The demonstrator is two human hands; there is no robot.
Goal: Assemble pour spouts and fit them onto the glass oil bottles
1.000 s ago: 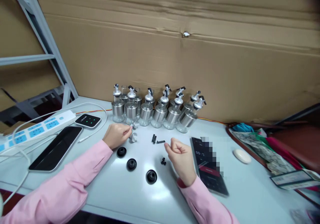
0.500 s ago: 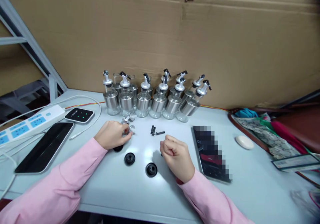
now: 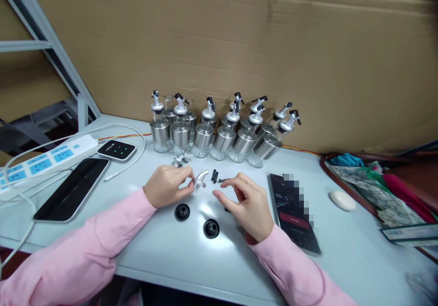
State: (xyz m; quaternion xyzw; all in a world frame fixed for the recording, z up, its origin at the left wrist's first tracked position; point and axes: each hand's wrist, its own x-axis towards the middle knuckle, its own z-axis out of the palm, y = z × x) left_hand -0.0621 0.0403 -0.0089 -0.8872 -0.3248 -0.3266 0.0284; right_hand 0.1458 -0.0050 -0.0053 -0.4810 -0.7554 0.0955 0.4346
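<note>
My left hand (image 3: 170, 186) pinches a silver pourer spout (image 3: 200, 181) between thumb and fingertips, held just above the table. My right hand (image 3: 249, 204) is open to its right, thumb and index finger apart. Small black flip caps (image 3: 214, 176) lie just beyond the right fingertips. A dark piece shows under that hand; whether it is touched I cannot tell. Two black round stoppers, a left one (image 3: 182, 212) and a right one (image 3: 211, 228), lie on the table nearer to me. More silver spout parts (image 3: 181, 159) rest behind my left hand.
Several glass bottles with steel sleeves (image 3: 204, 137), many with pourers, stand in rows at the back. A phone (image 3: 294, 217) lies right, near a white oval object (image 3: 342, 200). On the left are a black slab (image 3: 72, 189), a small device (image 3: 117, 150) and a power strip (image 3: 51, 160).
My left hand has lifted the silver spout off the table and moved it right. My right hand has gone from a fist to spread fingers. The view has shifted slightly.
</note>
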